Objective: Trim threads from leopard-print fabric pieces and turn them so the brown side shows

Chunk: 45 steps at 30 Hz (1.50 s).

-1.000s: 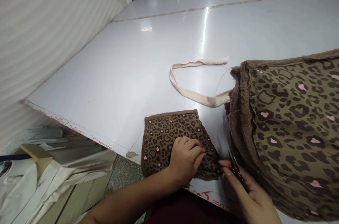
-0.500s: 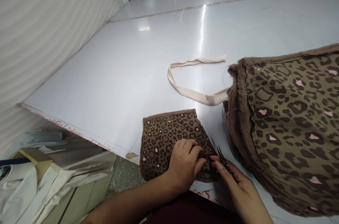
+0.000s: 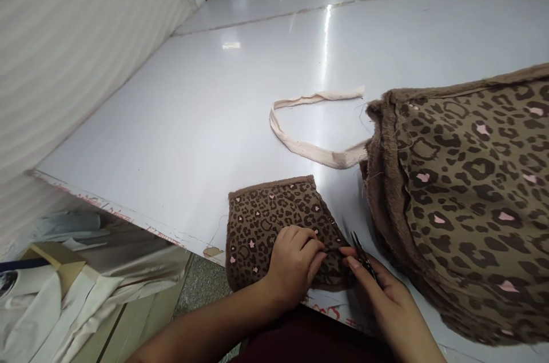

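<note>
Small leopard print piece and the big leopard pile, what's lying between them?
In the head view, only bare table separates the small leopard piece from the big pile.

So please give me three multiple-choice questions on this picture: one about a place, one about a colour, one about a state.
1. Where does the small leopard-print piece lie?
A. at the near table edge
B. under the big pile
C. on the floor

2. What colour is the loose fabric strip?
A. blue
B. cream
C. black

3. What does the right hand hold?
A. nothing
B. the strip
C. small snips

Answers:
1 A, it overhangs the table edge.
2 B, pale cream on the grey top.
3 C, thin blades stick out past the fingers, beside the left hand.
</note>
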Motion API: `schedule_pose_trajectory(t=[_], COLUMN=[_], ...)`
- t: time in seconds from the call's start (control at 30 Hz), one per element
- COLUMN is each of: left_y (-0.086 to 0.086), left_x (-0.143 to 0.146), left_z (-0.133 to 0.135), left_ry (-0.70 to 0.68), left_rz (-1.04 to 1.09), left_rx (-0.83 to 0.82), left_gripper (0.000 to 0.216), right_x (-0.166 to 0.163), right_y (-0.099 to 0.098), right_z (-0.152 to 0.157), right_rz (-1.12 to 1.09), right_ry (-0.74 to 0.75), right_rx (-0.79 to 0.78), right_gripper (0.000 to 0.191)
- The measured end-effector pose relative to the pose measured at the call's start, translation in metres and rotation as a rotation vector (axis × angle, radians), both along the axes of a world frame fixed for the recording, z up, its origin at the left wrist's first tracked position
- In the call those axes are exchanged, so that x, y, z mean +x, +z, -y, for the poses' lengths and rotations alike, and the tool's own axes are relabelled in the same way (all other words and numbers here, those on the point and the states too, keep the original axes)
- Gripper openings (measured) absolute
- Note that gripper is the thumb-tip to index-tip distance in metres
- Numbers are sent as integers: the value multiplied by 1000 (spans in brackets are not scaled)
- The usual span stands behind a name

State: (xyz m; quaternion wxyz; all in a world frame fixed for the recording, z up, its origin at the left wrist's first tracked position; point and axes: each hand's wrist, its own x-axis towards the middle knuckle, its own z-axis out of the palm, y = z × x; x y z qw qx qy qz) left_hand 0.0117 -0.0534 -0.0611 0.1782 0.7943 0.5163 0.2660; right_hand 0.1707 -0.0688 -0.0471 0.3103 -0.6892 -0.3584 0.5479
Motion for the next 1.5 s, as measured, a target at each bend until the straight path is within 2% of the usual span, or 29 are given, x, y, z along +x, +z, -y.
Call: schedule_pose_trajectory(t=[0.17,0.33,0.47,0.53,0.7,0.83,1.0,1.5], left_y=[2,4,2,2,2,1,0,-1], left_x=[0,0,-1,-1,-2,-2,-1,-2], left_z=[-3,-3,-3,-3,-4,-4,-3,-2], left_ry=[41,40,25,23,71,55,45,3], left_rz=[104,177,184,195,255,268,270,211], left_rx=[-46,-65,-34,-33,-86,-89,-62,19], left_gripper=[12,11,10,10,8,7,7,8], right_x=[0,7,5,1,-5,-5,-11,-13], right_y=[0,3,15,20,17,12,13,19], right_z=[-2,11,17,16,12,13,14,9], right_rz=[-19,-103,-357,-454,-525,-503,-413,-440], right_ry=[-11,-34,100,155,62,91,25,-39], right_rx=[-31,-103,-199,-243,-305,-339,-371,-467], right_gripper=[49,52,34,32,36,38,40,40])
